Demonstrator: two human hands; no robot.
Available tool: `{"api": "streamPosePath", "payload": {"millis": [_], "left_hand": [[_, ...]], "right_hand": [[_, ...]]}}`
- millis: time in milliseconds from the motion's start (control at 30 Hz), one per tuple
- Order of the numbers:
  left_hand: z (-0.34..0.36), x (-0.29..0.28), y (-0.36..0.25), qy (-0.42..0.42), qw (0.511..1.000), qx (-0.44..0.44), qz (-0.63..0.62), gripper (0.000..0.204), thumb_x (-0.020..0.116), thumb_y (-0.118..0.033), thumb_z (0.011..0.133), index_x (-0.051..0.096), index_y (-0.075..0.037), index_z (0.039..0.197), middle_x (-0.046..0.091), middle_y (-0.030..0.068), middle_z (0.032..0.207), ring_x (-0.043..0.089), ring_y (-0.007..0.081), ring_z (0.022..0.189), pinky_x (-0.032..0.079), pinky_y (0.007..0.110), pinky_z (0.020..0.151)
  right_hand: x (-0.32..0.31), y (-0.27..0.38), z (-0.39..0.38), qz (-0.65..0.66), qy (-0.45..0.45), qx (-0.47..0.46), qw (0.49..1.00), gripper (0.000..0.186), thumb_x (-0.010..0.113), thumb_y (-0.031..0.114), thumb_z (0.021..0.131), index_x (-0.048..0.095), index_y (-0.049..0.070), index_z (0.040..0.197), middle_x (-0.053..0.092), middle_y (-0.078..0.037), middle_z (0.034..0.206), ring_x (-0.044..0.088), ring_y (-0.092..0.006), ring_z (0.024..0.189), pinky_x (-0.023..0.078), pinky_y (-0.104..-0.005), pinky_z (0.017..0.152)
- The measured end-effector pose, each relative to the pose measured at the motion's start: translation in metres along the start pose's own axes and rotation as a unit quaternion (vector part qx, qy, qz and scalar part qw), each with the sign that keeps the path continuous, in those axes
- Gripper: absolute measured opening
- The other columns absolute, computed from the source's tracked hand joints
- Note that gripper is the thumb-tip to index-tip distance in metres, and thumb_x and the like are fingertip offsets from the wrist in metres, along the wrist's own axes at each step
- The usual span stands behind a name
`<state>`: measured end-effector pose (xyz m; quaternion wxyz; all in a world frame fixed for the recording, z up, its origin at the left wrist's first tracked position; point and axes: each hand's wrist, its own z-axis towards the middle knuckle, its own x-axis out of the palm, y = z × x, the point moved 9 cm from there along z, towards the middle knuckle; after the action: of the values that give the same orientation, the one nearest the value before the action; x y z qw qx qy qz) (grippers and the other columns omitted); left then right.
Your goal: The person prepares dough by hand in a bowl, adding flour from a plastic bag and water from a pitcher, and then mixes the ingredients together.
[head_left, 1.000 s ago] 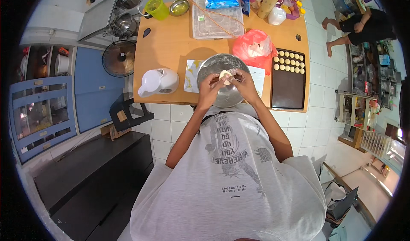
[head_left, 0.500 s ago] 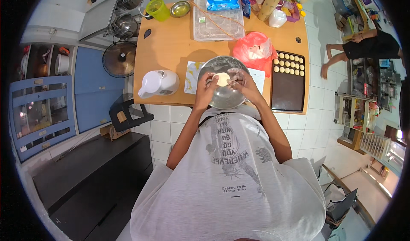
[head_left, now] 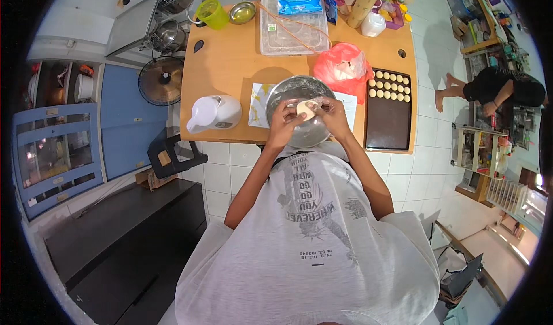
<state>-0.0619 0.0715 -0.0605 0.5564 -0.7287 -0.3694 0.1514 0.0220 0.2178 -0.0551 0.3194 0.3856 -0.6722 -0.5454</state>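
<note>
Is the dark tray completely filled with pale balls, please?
No, the pale balls fill only the far part of the dark tray.

Dough (head_left: 306,110): edges hidden by left hand (head_left: 282,122) and right hand (head_left: 334,117)
Bowl (head_left: 311,133): middle covered
Bag (head_left: 334,64): contents unclear
Bystander (head_left: 485,86): head cut off

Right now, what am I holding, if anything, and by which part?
A pale dough piece, held over the metal bowl by its edges: left hand at its left side, right hand at its right.

the tan table (head_left: 230,60) carries a jug (head_left: 216,112) (white), dark tray (head_left: 387,124) and red bag (head_left: 344,71).
</note>
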Motion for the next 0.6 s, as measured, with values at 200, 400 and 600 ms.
{"api": "streamPosePath", "payload": {"millis": [200,400,600], "left_hand": [[0.001,-0.014,0.007,-0.017,1.000,0.001,-0.012,0.044,0.077,-0.009,0.094,0.057,0.003,0.132,0.070,0.0117,0.110,0.067,0.0179,0.103,0.058,0.033,0.091],[0.005,-0.022,-0.030,-0.004,0.998,0.052,0.031,0.025,0.071,-0.016,0.100,0.070,0.000,0.119,0.073,0.0071,0.108,0.066,0.0138,0.099,0.053,0.029,0.091],[0.004,-0.001,-0.059,0.038,0.992,0.071,0.102,0.025,0.070,-0.017,0.101,0.071,0.001,0.118,0.073,0.0065,0.109,0.066,0.0125,0.101,0.052,0.028,0.092]], "right_hand": [[-0.009,-0.011,-0.001,0.092,-0.025,0.052,0.994,0.023,0.074,0.015,0.097,0.074,-0.002,0.113,0.076,-0.008,0.098,0.068,-0.0124,0.087,0.054,-0.0299,0.077],[0.007,0.000,-0.006,-0.038,0.060,0.010,0.997,0.036,0.075,0.020,0.097,0.068,-0.004,0.123,0.075,-0.011,0.102,0.072,-0.0186,0.091,0.055,-0.0323,0.080],[0.019,0.022,-0.007,-0.066,0.054,-0.014,0.996,0.029,0.074,0.020,0.097,0.070,-0.004,0.114,0.075,-0.011,0.095,0.069,-0.0156,0.089,0.054,-0.0331,0.079]]}}
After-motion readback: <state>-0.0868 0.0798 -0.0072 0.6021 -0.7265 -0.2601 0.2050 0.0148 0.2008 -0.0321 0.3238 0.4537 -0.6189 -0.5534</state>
